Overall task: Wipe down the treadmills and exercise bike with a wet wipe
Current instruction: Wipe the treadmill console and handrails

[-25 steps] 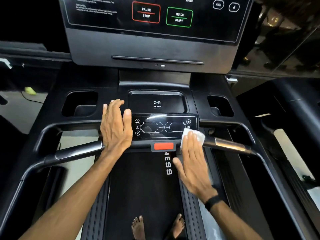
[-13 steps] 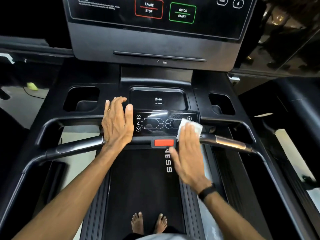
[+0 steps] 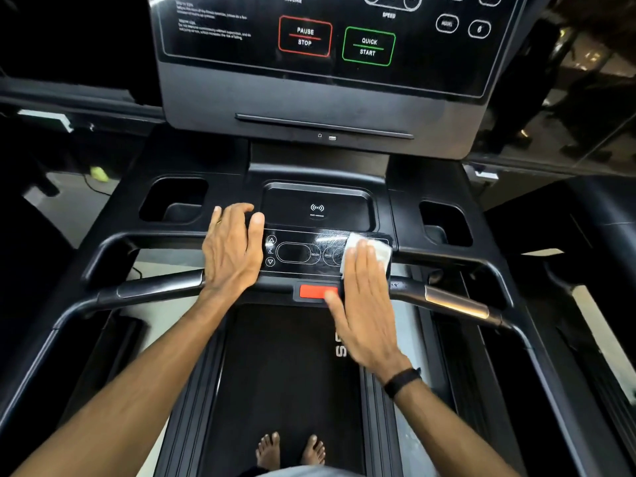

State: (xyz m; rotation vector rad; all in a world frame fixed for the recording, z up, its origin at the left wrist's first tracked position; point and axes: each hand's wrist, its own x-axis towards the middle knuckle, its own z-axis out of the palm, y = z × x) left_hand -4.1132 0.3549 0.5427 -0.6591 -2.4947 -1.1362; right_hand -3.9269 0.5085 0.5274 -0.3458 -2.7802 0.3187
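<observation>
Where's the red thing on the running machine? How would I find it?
Start at the big screen console and come down past the flat button panel between the two hands. On the handlebar just below that panel sits the red button, by the right hand's thumb. It is the only solid red part; everything around it is black.

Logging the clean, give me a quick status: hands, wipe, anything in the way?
Left hand flat on the console, bracing. Right hand flat, pressing wet wipe onto control panel. Nothing blocking.
</observation>
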